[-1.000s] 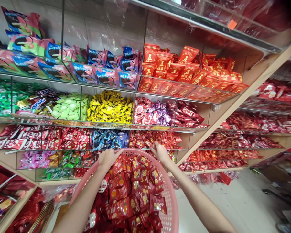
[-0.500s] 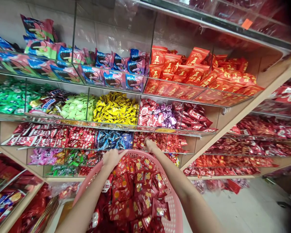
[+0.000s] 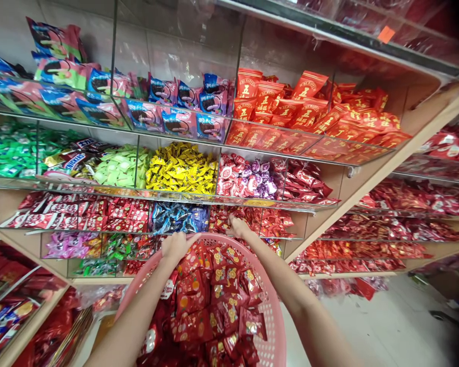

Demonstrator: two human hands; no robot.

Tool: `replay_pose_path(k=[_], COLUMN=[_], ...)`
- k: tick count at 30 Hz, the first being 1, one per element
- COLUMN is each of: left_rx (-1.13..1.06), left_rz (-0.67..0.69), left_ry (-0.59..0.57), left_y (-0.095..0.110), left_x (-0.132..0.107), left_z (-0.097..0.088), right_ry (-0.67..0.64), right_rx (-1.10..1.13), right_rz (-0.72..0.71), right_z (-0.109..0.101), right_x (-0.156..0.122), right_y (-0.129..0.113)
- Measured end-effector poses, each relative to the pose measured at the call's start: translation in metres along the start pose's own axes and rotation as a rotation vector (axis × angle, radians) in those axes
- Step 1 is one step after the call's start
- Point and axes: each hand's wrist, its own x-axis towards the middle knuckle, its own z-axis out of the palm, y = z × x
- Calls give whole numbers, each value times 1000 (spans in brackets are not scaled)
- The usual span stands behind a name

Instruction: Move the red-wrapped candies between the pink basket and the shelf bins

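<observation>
A pink perforated plastic basket (image 3: 270,311) full of red snack packets (image 3: 210,300) sits just below the shelves. My left hand (image 3: 176,245) is curled over the basket's far rim. My right hand (image 3: 237,227) reaches past the rim into the shelf bin of red sweets (image 3: 268,219), fingers closed among the packets; what they hold is hidden. Both forearms stretch over the basket.
Clear-fronted shelves hold blue biscuit packs (image 3: 168,109), red-and-gold packets (image 3: 313,112), yellow sweets (image 3: 179,168), green sweets (image 3: 115,168), pink and purple sweets (image 3: 248,178) and blue sweets (image 3: 178,216). More red goods fill shelves at the right (image 3: 398,224). Pale floor (image 3: 390,326) lies at the lower right.
My right hand left the basket rim and moved up into the bin of red sweets. The left hand stayed on the rim. The view shifted slightly.
</observation>
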Motion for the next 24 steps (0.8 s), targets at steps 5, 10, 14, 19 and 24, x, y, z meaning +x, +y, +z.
replay_pose_path(k=[5, 10, 14, 19, 24], left_rx=[-6, -16, -15, -16, -9], left_rz=[8, 15, 21, 15, 13], left_ry=[-10, 1, 6, -12, -11], left_y=[-1, -2, -2, -1, 0], left_x=[0, 1, 1, -1, -2], left_z=[-1, 3, 3, 0, -1], right_ry=[150, 316, 280, 109, 28], right_rx=[190, 379, 272, 98, -58], right_rz=[-85, -253, -394, -477, -551], right_z=[-14, -35, -41, -26, -1], right_x=[-33, -103, -163, -208, -223], right_y=[17, 6, -22, -41, -41])
